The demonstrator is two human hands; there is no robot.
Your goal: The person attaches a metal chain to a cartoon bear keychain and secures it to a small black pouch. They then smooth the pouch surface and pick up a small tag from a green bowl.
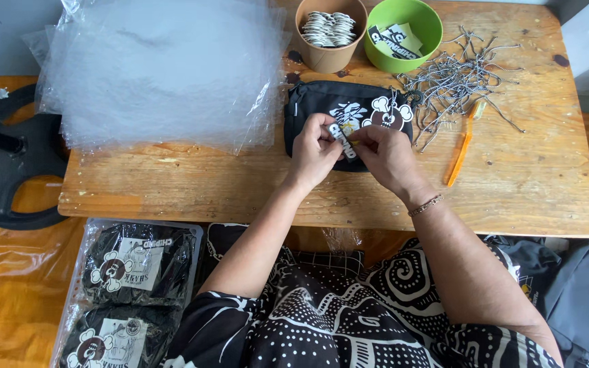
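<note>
While both hands, left hand (315, 151) and right hand (382, 153), pinch a small tag (344, 133) over the black pouch (322, 102) on the counter (240, 184), fastening it seems underway; threading it through looks like the fiddly part.

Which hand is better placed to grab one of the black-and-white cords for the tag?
Right, probably. The right hand works at the black pouch on the side nearest the cord pile. The left hand would have to cross over it.

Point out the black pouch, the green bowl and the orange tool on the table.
black pouch (308, 102), head view, upper left corner of its front.
green bowl (433, 37), head view, right rim.
orange tool (459, 158), head view, middle of its handle.
</note>
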